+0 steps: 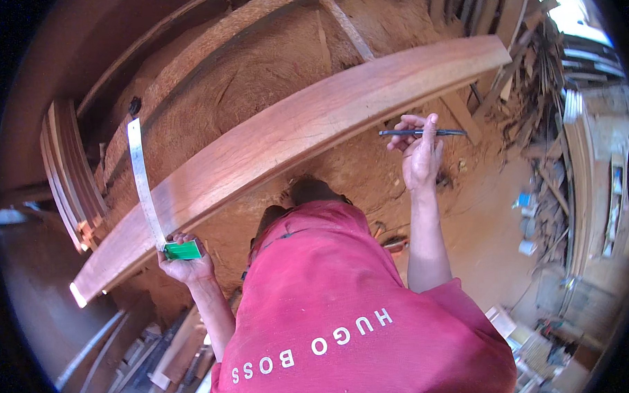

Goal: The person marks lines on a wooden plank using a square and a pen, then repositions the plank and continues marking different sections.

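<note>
A long reddish wooden plank [292,138] runs across the view from lower left to upper right, in front of my red shirt. My left hand [185,260] grips the green handle of a try square [182,250] against the plank's near edge. Its steel blade [141,176] lies across the plank's face, pointing away from me. My right hand [418,151] is raised just off the plank's near edge and holds a dark pencil [423,132] level, its tip pointing right, apart from the wood.
Sawdust [268,66] covers the ground beyond the plank. Stacked boards [68,170] stand at the left. Scrap wood [540,119] is piled at the right, and offcuts [174,354] lie at lower left. More planks [185,62] lie behind.
</note>
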`<state>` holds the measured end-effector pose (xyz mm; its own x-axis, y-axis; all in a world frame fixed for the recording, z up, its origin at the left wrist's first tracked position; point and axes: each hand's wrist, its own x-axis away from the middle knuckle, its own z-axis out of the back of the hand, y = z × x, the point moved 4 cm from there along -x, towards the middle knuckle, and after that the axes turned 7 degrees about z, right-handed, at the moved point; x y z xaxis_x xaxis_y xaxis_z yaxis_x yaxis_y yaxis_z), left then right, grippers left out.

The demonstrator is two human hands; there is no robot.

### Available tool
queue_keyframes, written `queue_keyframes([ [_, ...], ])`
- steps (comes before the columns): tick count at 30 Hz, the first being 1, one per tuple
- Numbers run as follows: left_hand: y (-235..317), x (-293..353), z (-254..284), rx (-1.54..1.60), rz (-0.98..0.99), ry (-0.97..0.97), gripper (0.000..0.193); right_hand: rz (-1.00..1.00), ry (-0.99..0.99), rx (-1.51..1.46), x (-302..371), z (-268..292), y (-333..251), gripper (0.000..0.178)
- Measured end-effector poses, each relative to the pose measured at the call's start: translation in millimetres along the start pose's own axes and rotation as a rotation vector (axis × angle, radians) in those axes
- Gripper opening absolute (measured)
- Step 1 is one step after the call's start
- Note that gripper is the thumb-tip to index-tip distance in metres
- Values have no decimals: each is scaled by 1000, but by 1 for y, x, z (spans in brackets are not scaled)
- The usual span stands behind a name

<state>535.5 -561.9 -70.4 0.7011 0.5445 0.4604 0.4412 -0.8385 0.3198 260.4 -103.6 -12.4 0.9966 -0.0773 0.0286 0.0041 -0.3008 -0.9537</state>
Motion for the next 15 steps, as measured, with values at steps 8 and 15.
queue_keyframes([
  [8, -7, 78, 52, 105, -264, 237, 39, 85, -376, 202, -58, -88, 24, 15],
  [15, -45, 145, 63, 103, -486, 363, 43, 48, -1208, 504, -6, -228, 79, 24],
])
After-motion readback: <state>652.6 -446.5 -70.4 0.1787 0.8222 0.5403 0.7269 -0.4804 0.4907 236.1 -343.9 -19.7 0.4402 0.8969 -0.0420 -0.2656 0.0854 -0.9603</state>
